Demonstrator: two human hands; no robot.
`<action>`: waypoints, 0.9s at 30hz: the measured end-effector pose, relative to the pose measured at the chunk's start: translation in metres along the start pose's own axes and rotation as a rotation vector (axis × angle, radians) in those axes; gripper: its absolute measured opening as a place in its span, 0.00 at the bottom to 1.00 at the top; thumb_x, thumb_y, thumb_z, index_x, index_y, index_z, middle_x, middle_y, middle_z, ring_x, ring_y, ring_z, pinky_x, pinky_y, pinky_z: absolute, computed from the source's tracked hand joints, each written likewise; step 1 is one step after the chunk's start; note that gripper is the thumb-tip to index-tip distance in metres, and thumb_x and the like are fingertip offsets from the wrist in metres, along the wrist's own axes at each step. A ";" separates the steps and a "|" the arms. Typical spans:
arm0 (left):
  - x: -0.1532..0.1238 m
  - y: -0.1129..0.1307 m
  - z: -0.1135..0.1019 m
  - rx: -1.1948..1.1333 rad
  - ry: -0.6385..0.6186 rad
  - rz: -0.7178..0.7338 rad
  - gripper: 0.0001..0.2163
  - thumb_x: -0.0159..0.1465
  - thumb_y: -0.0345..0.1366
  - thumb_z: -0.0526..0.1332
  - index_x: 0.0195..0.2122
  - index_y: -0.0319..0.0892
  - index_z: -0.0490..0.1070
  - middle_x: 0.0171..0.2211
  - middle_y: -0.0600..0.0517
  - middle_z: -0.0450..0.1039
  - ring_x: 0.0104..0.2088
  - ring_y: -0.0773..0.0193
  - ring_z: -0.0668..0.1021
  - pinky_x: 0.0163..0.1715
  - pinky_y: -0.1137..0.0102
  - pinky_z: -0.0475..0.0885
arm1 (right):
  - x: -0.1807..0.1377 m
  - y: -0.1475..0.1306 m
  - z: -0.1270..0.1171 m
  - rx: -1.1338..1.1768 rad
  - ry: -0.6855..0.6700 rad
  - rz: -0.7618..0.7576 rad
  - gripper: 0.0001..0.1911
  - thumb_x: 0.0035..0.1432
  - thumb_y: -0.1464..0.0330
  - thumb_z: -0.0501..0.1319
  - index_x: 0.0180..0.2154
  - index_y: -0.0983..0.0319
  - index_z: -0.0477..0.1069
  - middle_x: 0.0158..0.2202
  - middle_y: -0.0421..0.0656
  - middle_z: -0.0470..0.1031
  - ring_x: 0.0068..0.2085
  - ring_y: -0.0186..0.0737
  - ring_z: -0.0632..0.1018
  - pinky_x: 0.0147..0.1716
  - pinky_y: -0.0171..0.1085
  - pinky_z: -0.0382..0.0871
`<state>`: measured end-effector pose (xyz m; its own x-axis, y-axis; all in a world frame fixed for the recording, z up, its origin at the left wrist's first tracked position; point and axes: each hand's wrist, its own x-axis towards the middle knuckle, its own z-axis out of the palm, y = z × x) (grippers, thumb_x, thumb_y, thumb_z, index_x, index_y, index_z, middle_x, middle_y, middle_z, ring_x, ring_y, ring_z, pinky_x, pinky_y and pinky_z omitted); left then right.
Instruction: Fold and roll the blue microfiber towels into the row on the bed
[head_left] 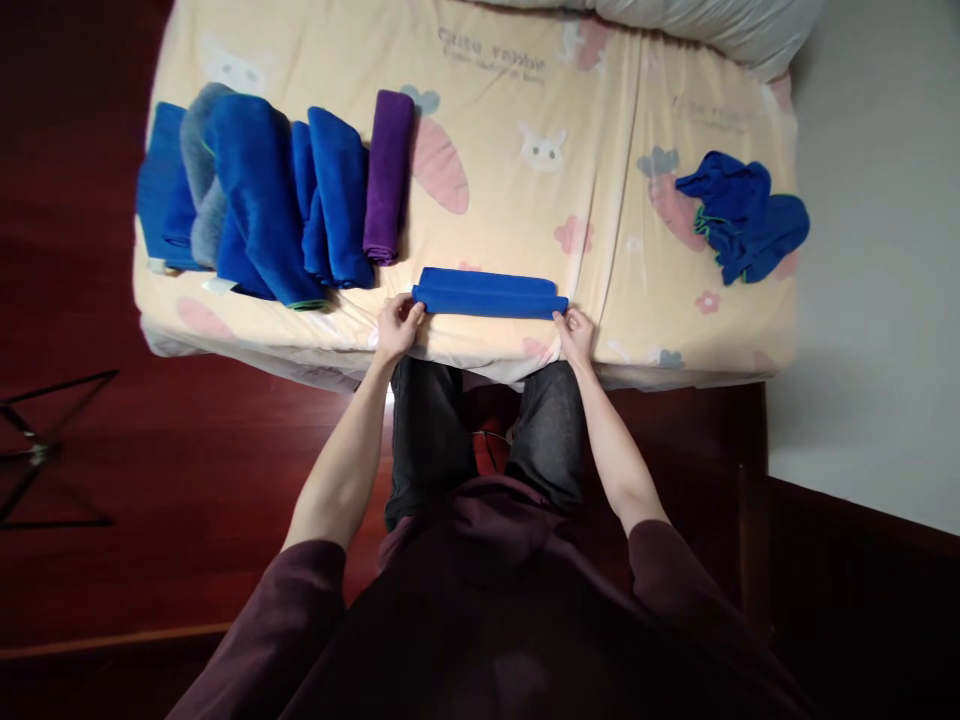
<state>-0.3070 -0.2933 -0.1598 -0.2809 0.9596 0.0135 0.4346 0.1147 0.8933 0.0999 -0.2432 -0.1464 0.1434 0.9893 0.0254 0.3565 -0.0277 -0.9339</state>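
A blue towel (489, 293), folded into a long narrow strip, lies near the front edge of the bed (525, 200). My left hand (397, 325) pinches its left end with the fingers closed. At the strip's right end my right hand (576, 332) grips the corner, fingers curled. Both arms reach forward over my knees.
A row of folded blue, grey and purple towels (277, 200) lies at the bed's left. A crumpled blue cloth (742, 215) sits at the right. A pillow (712, 25) lies at the far edge. Dark wooden floor is on the left, with a black stand (45, 445).
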 end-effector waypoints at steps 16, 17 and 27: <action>0.003 0.008 0.009 -0.008 0.113 -0.044 0.15 0.70 0.50 0.65 0.34 0.44 0.73 0.29 0.51 0.70 0.35 0.59 0.73 0.40 0.65 0.72 | -0.002 -0.003 0.015 -0.064 0.064 -0.016 0.34 0.62 0.33 0.59 0.31 0.57 0.69 0.29 0.41 0.72 0.33 0.40 0.75 0.36 0.38 0.73; 0.003 0.009 0.009 -0.023 0.110 -0.050 0.15 0.70 0.50 0.65 0.34 0.44 0.72 0.29 0.51 0.70 0.34 0.60 0.73 0.39 0.65 0.72 | -0.002 -0.004 0.015 -0.065 0.066 -0.017 0.34 0.62 0.33 0.59 0.30 0.57 0.68 0.28 0.41 0.72 0.32 0.40 0.75 0.35 0.38 0.72; 0.003 0.013 0.017 -0.172 0.162 -0.077 0.16 0.68 0.50 0.66 0.44 0.47 0.65 0.26 0.57 0.66 0.29 0.63 0.73 0.35 0.68 0.69 | -0.002 -0.003 0.020 -0.087 0.097 0.018 0.31 0.58 0.35 0.62 0.28 0.55 0.66 0.24 0.39 0.69 0.29 0.40 0.76 0.31 0.37 0.72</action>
<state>-0.2878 -0.2847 -0.1559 -0.4474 0.8943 0.0019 0.2584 0.1273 0.9576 0.0803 -0.2420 -0.1508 0.2373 0.9703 0.0468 0.4315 -0.0621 -0.9000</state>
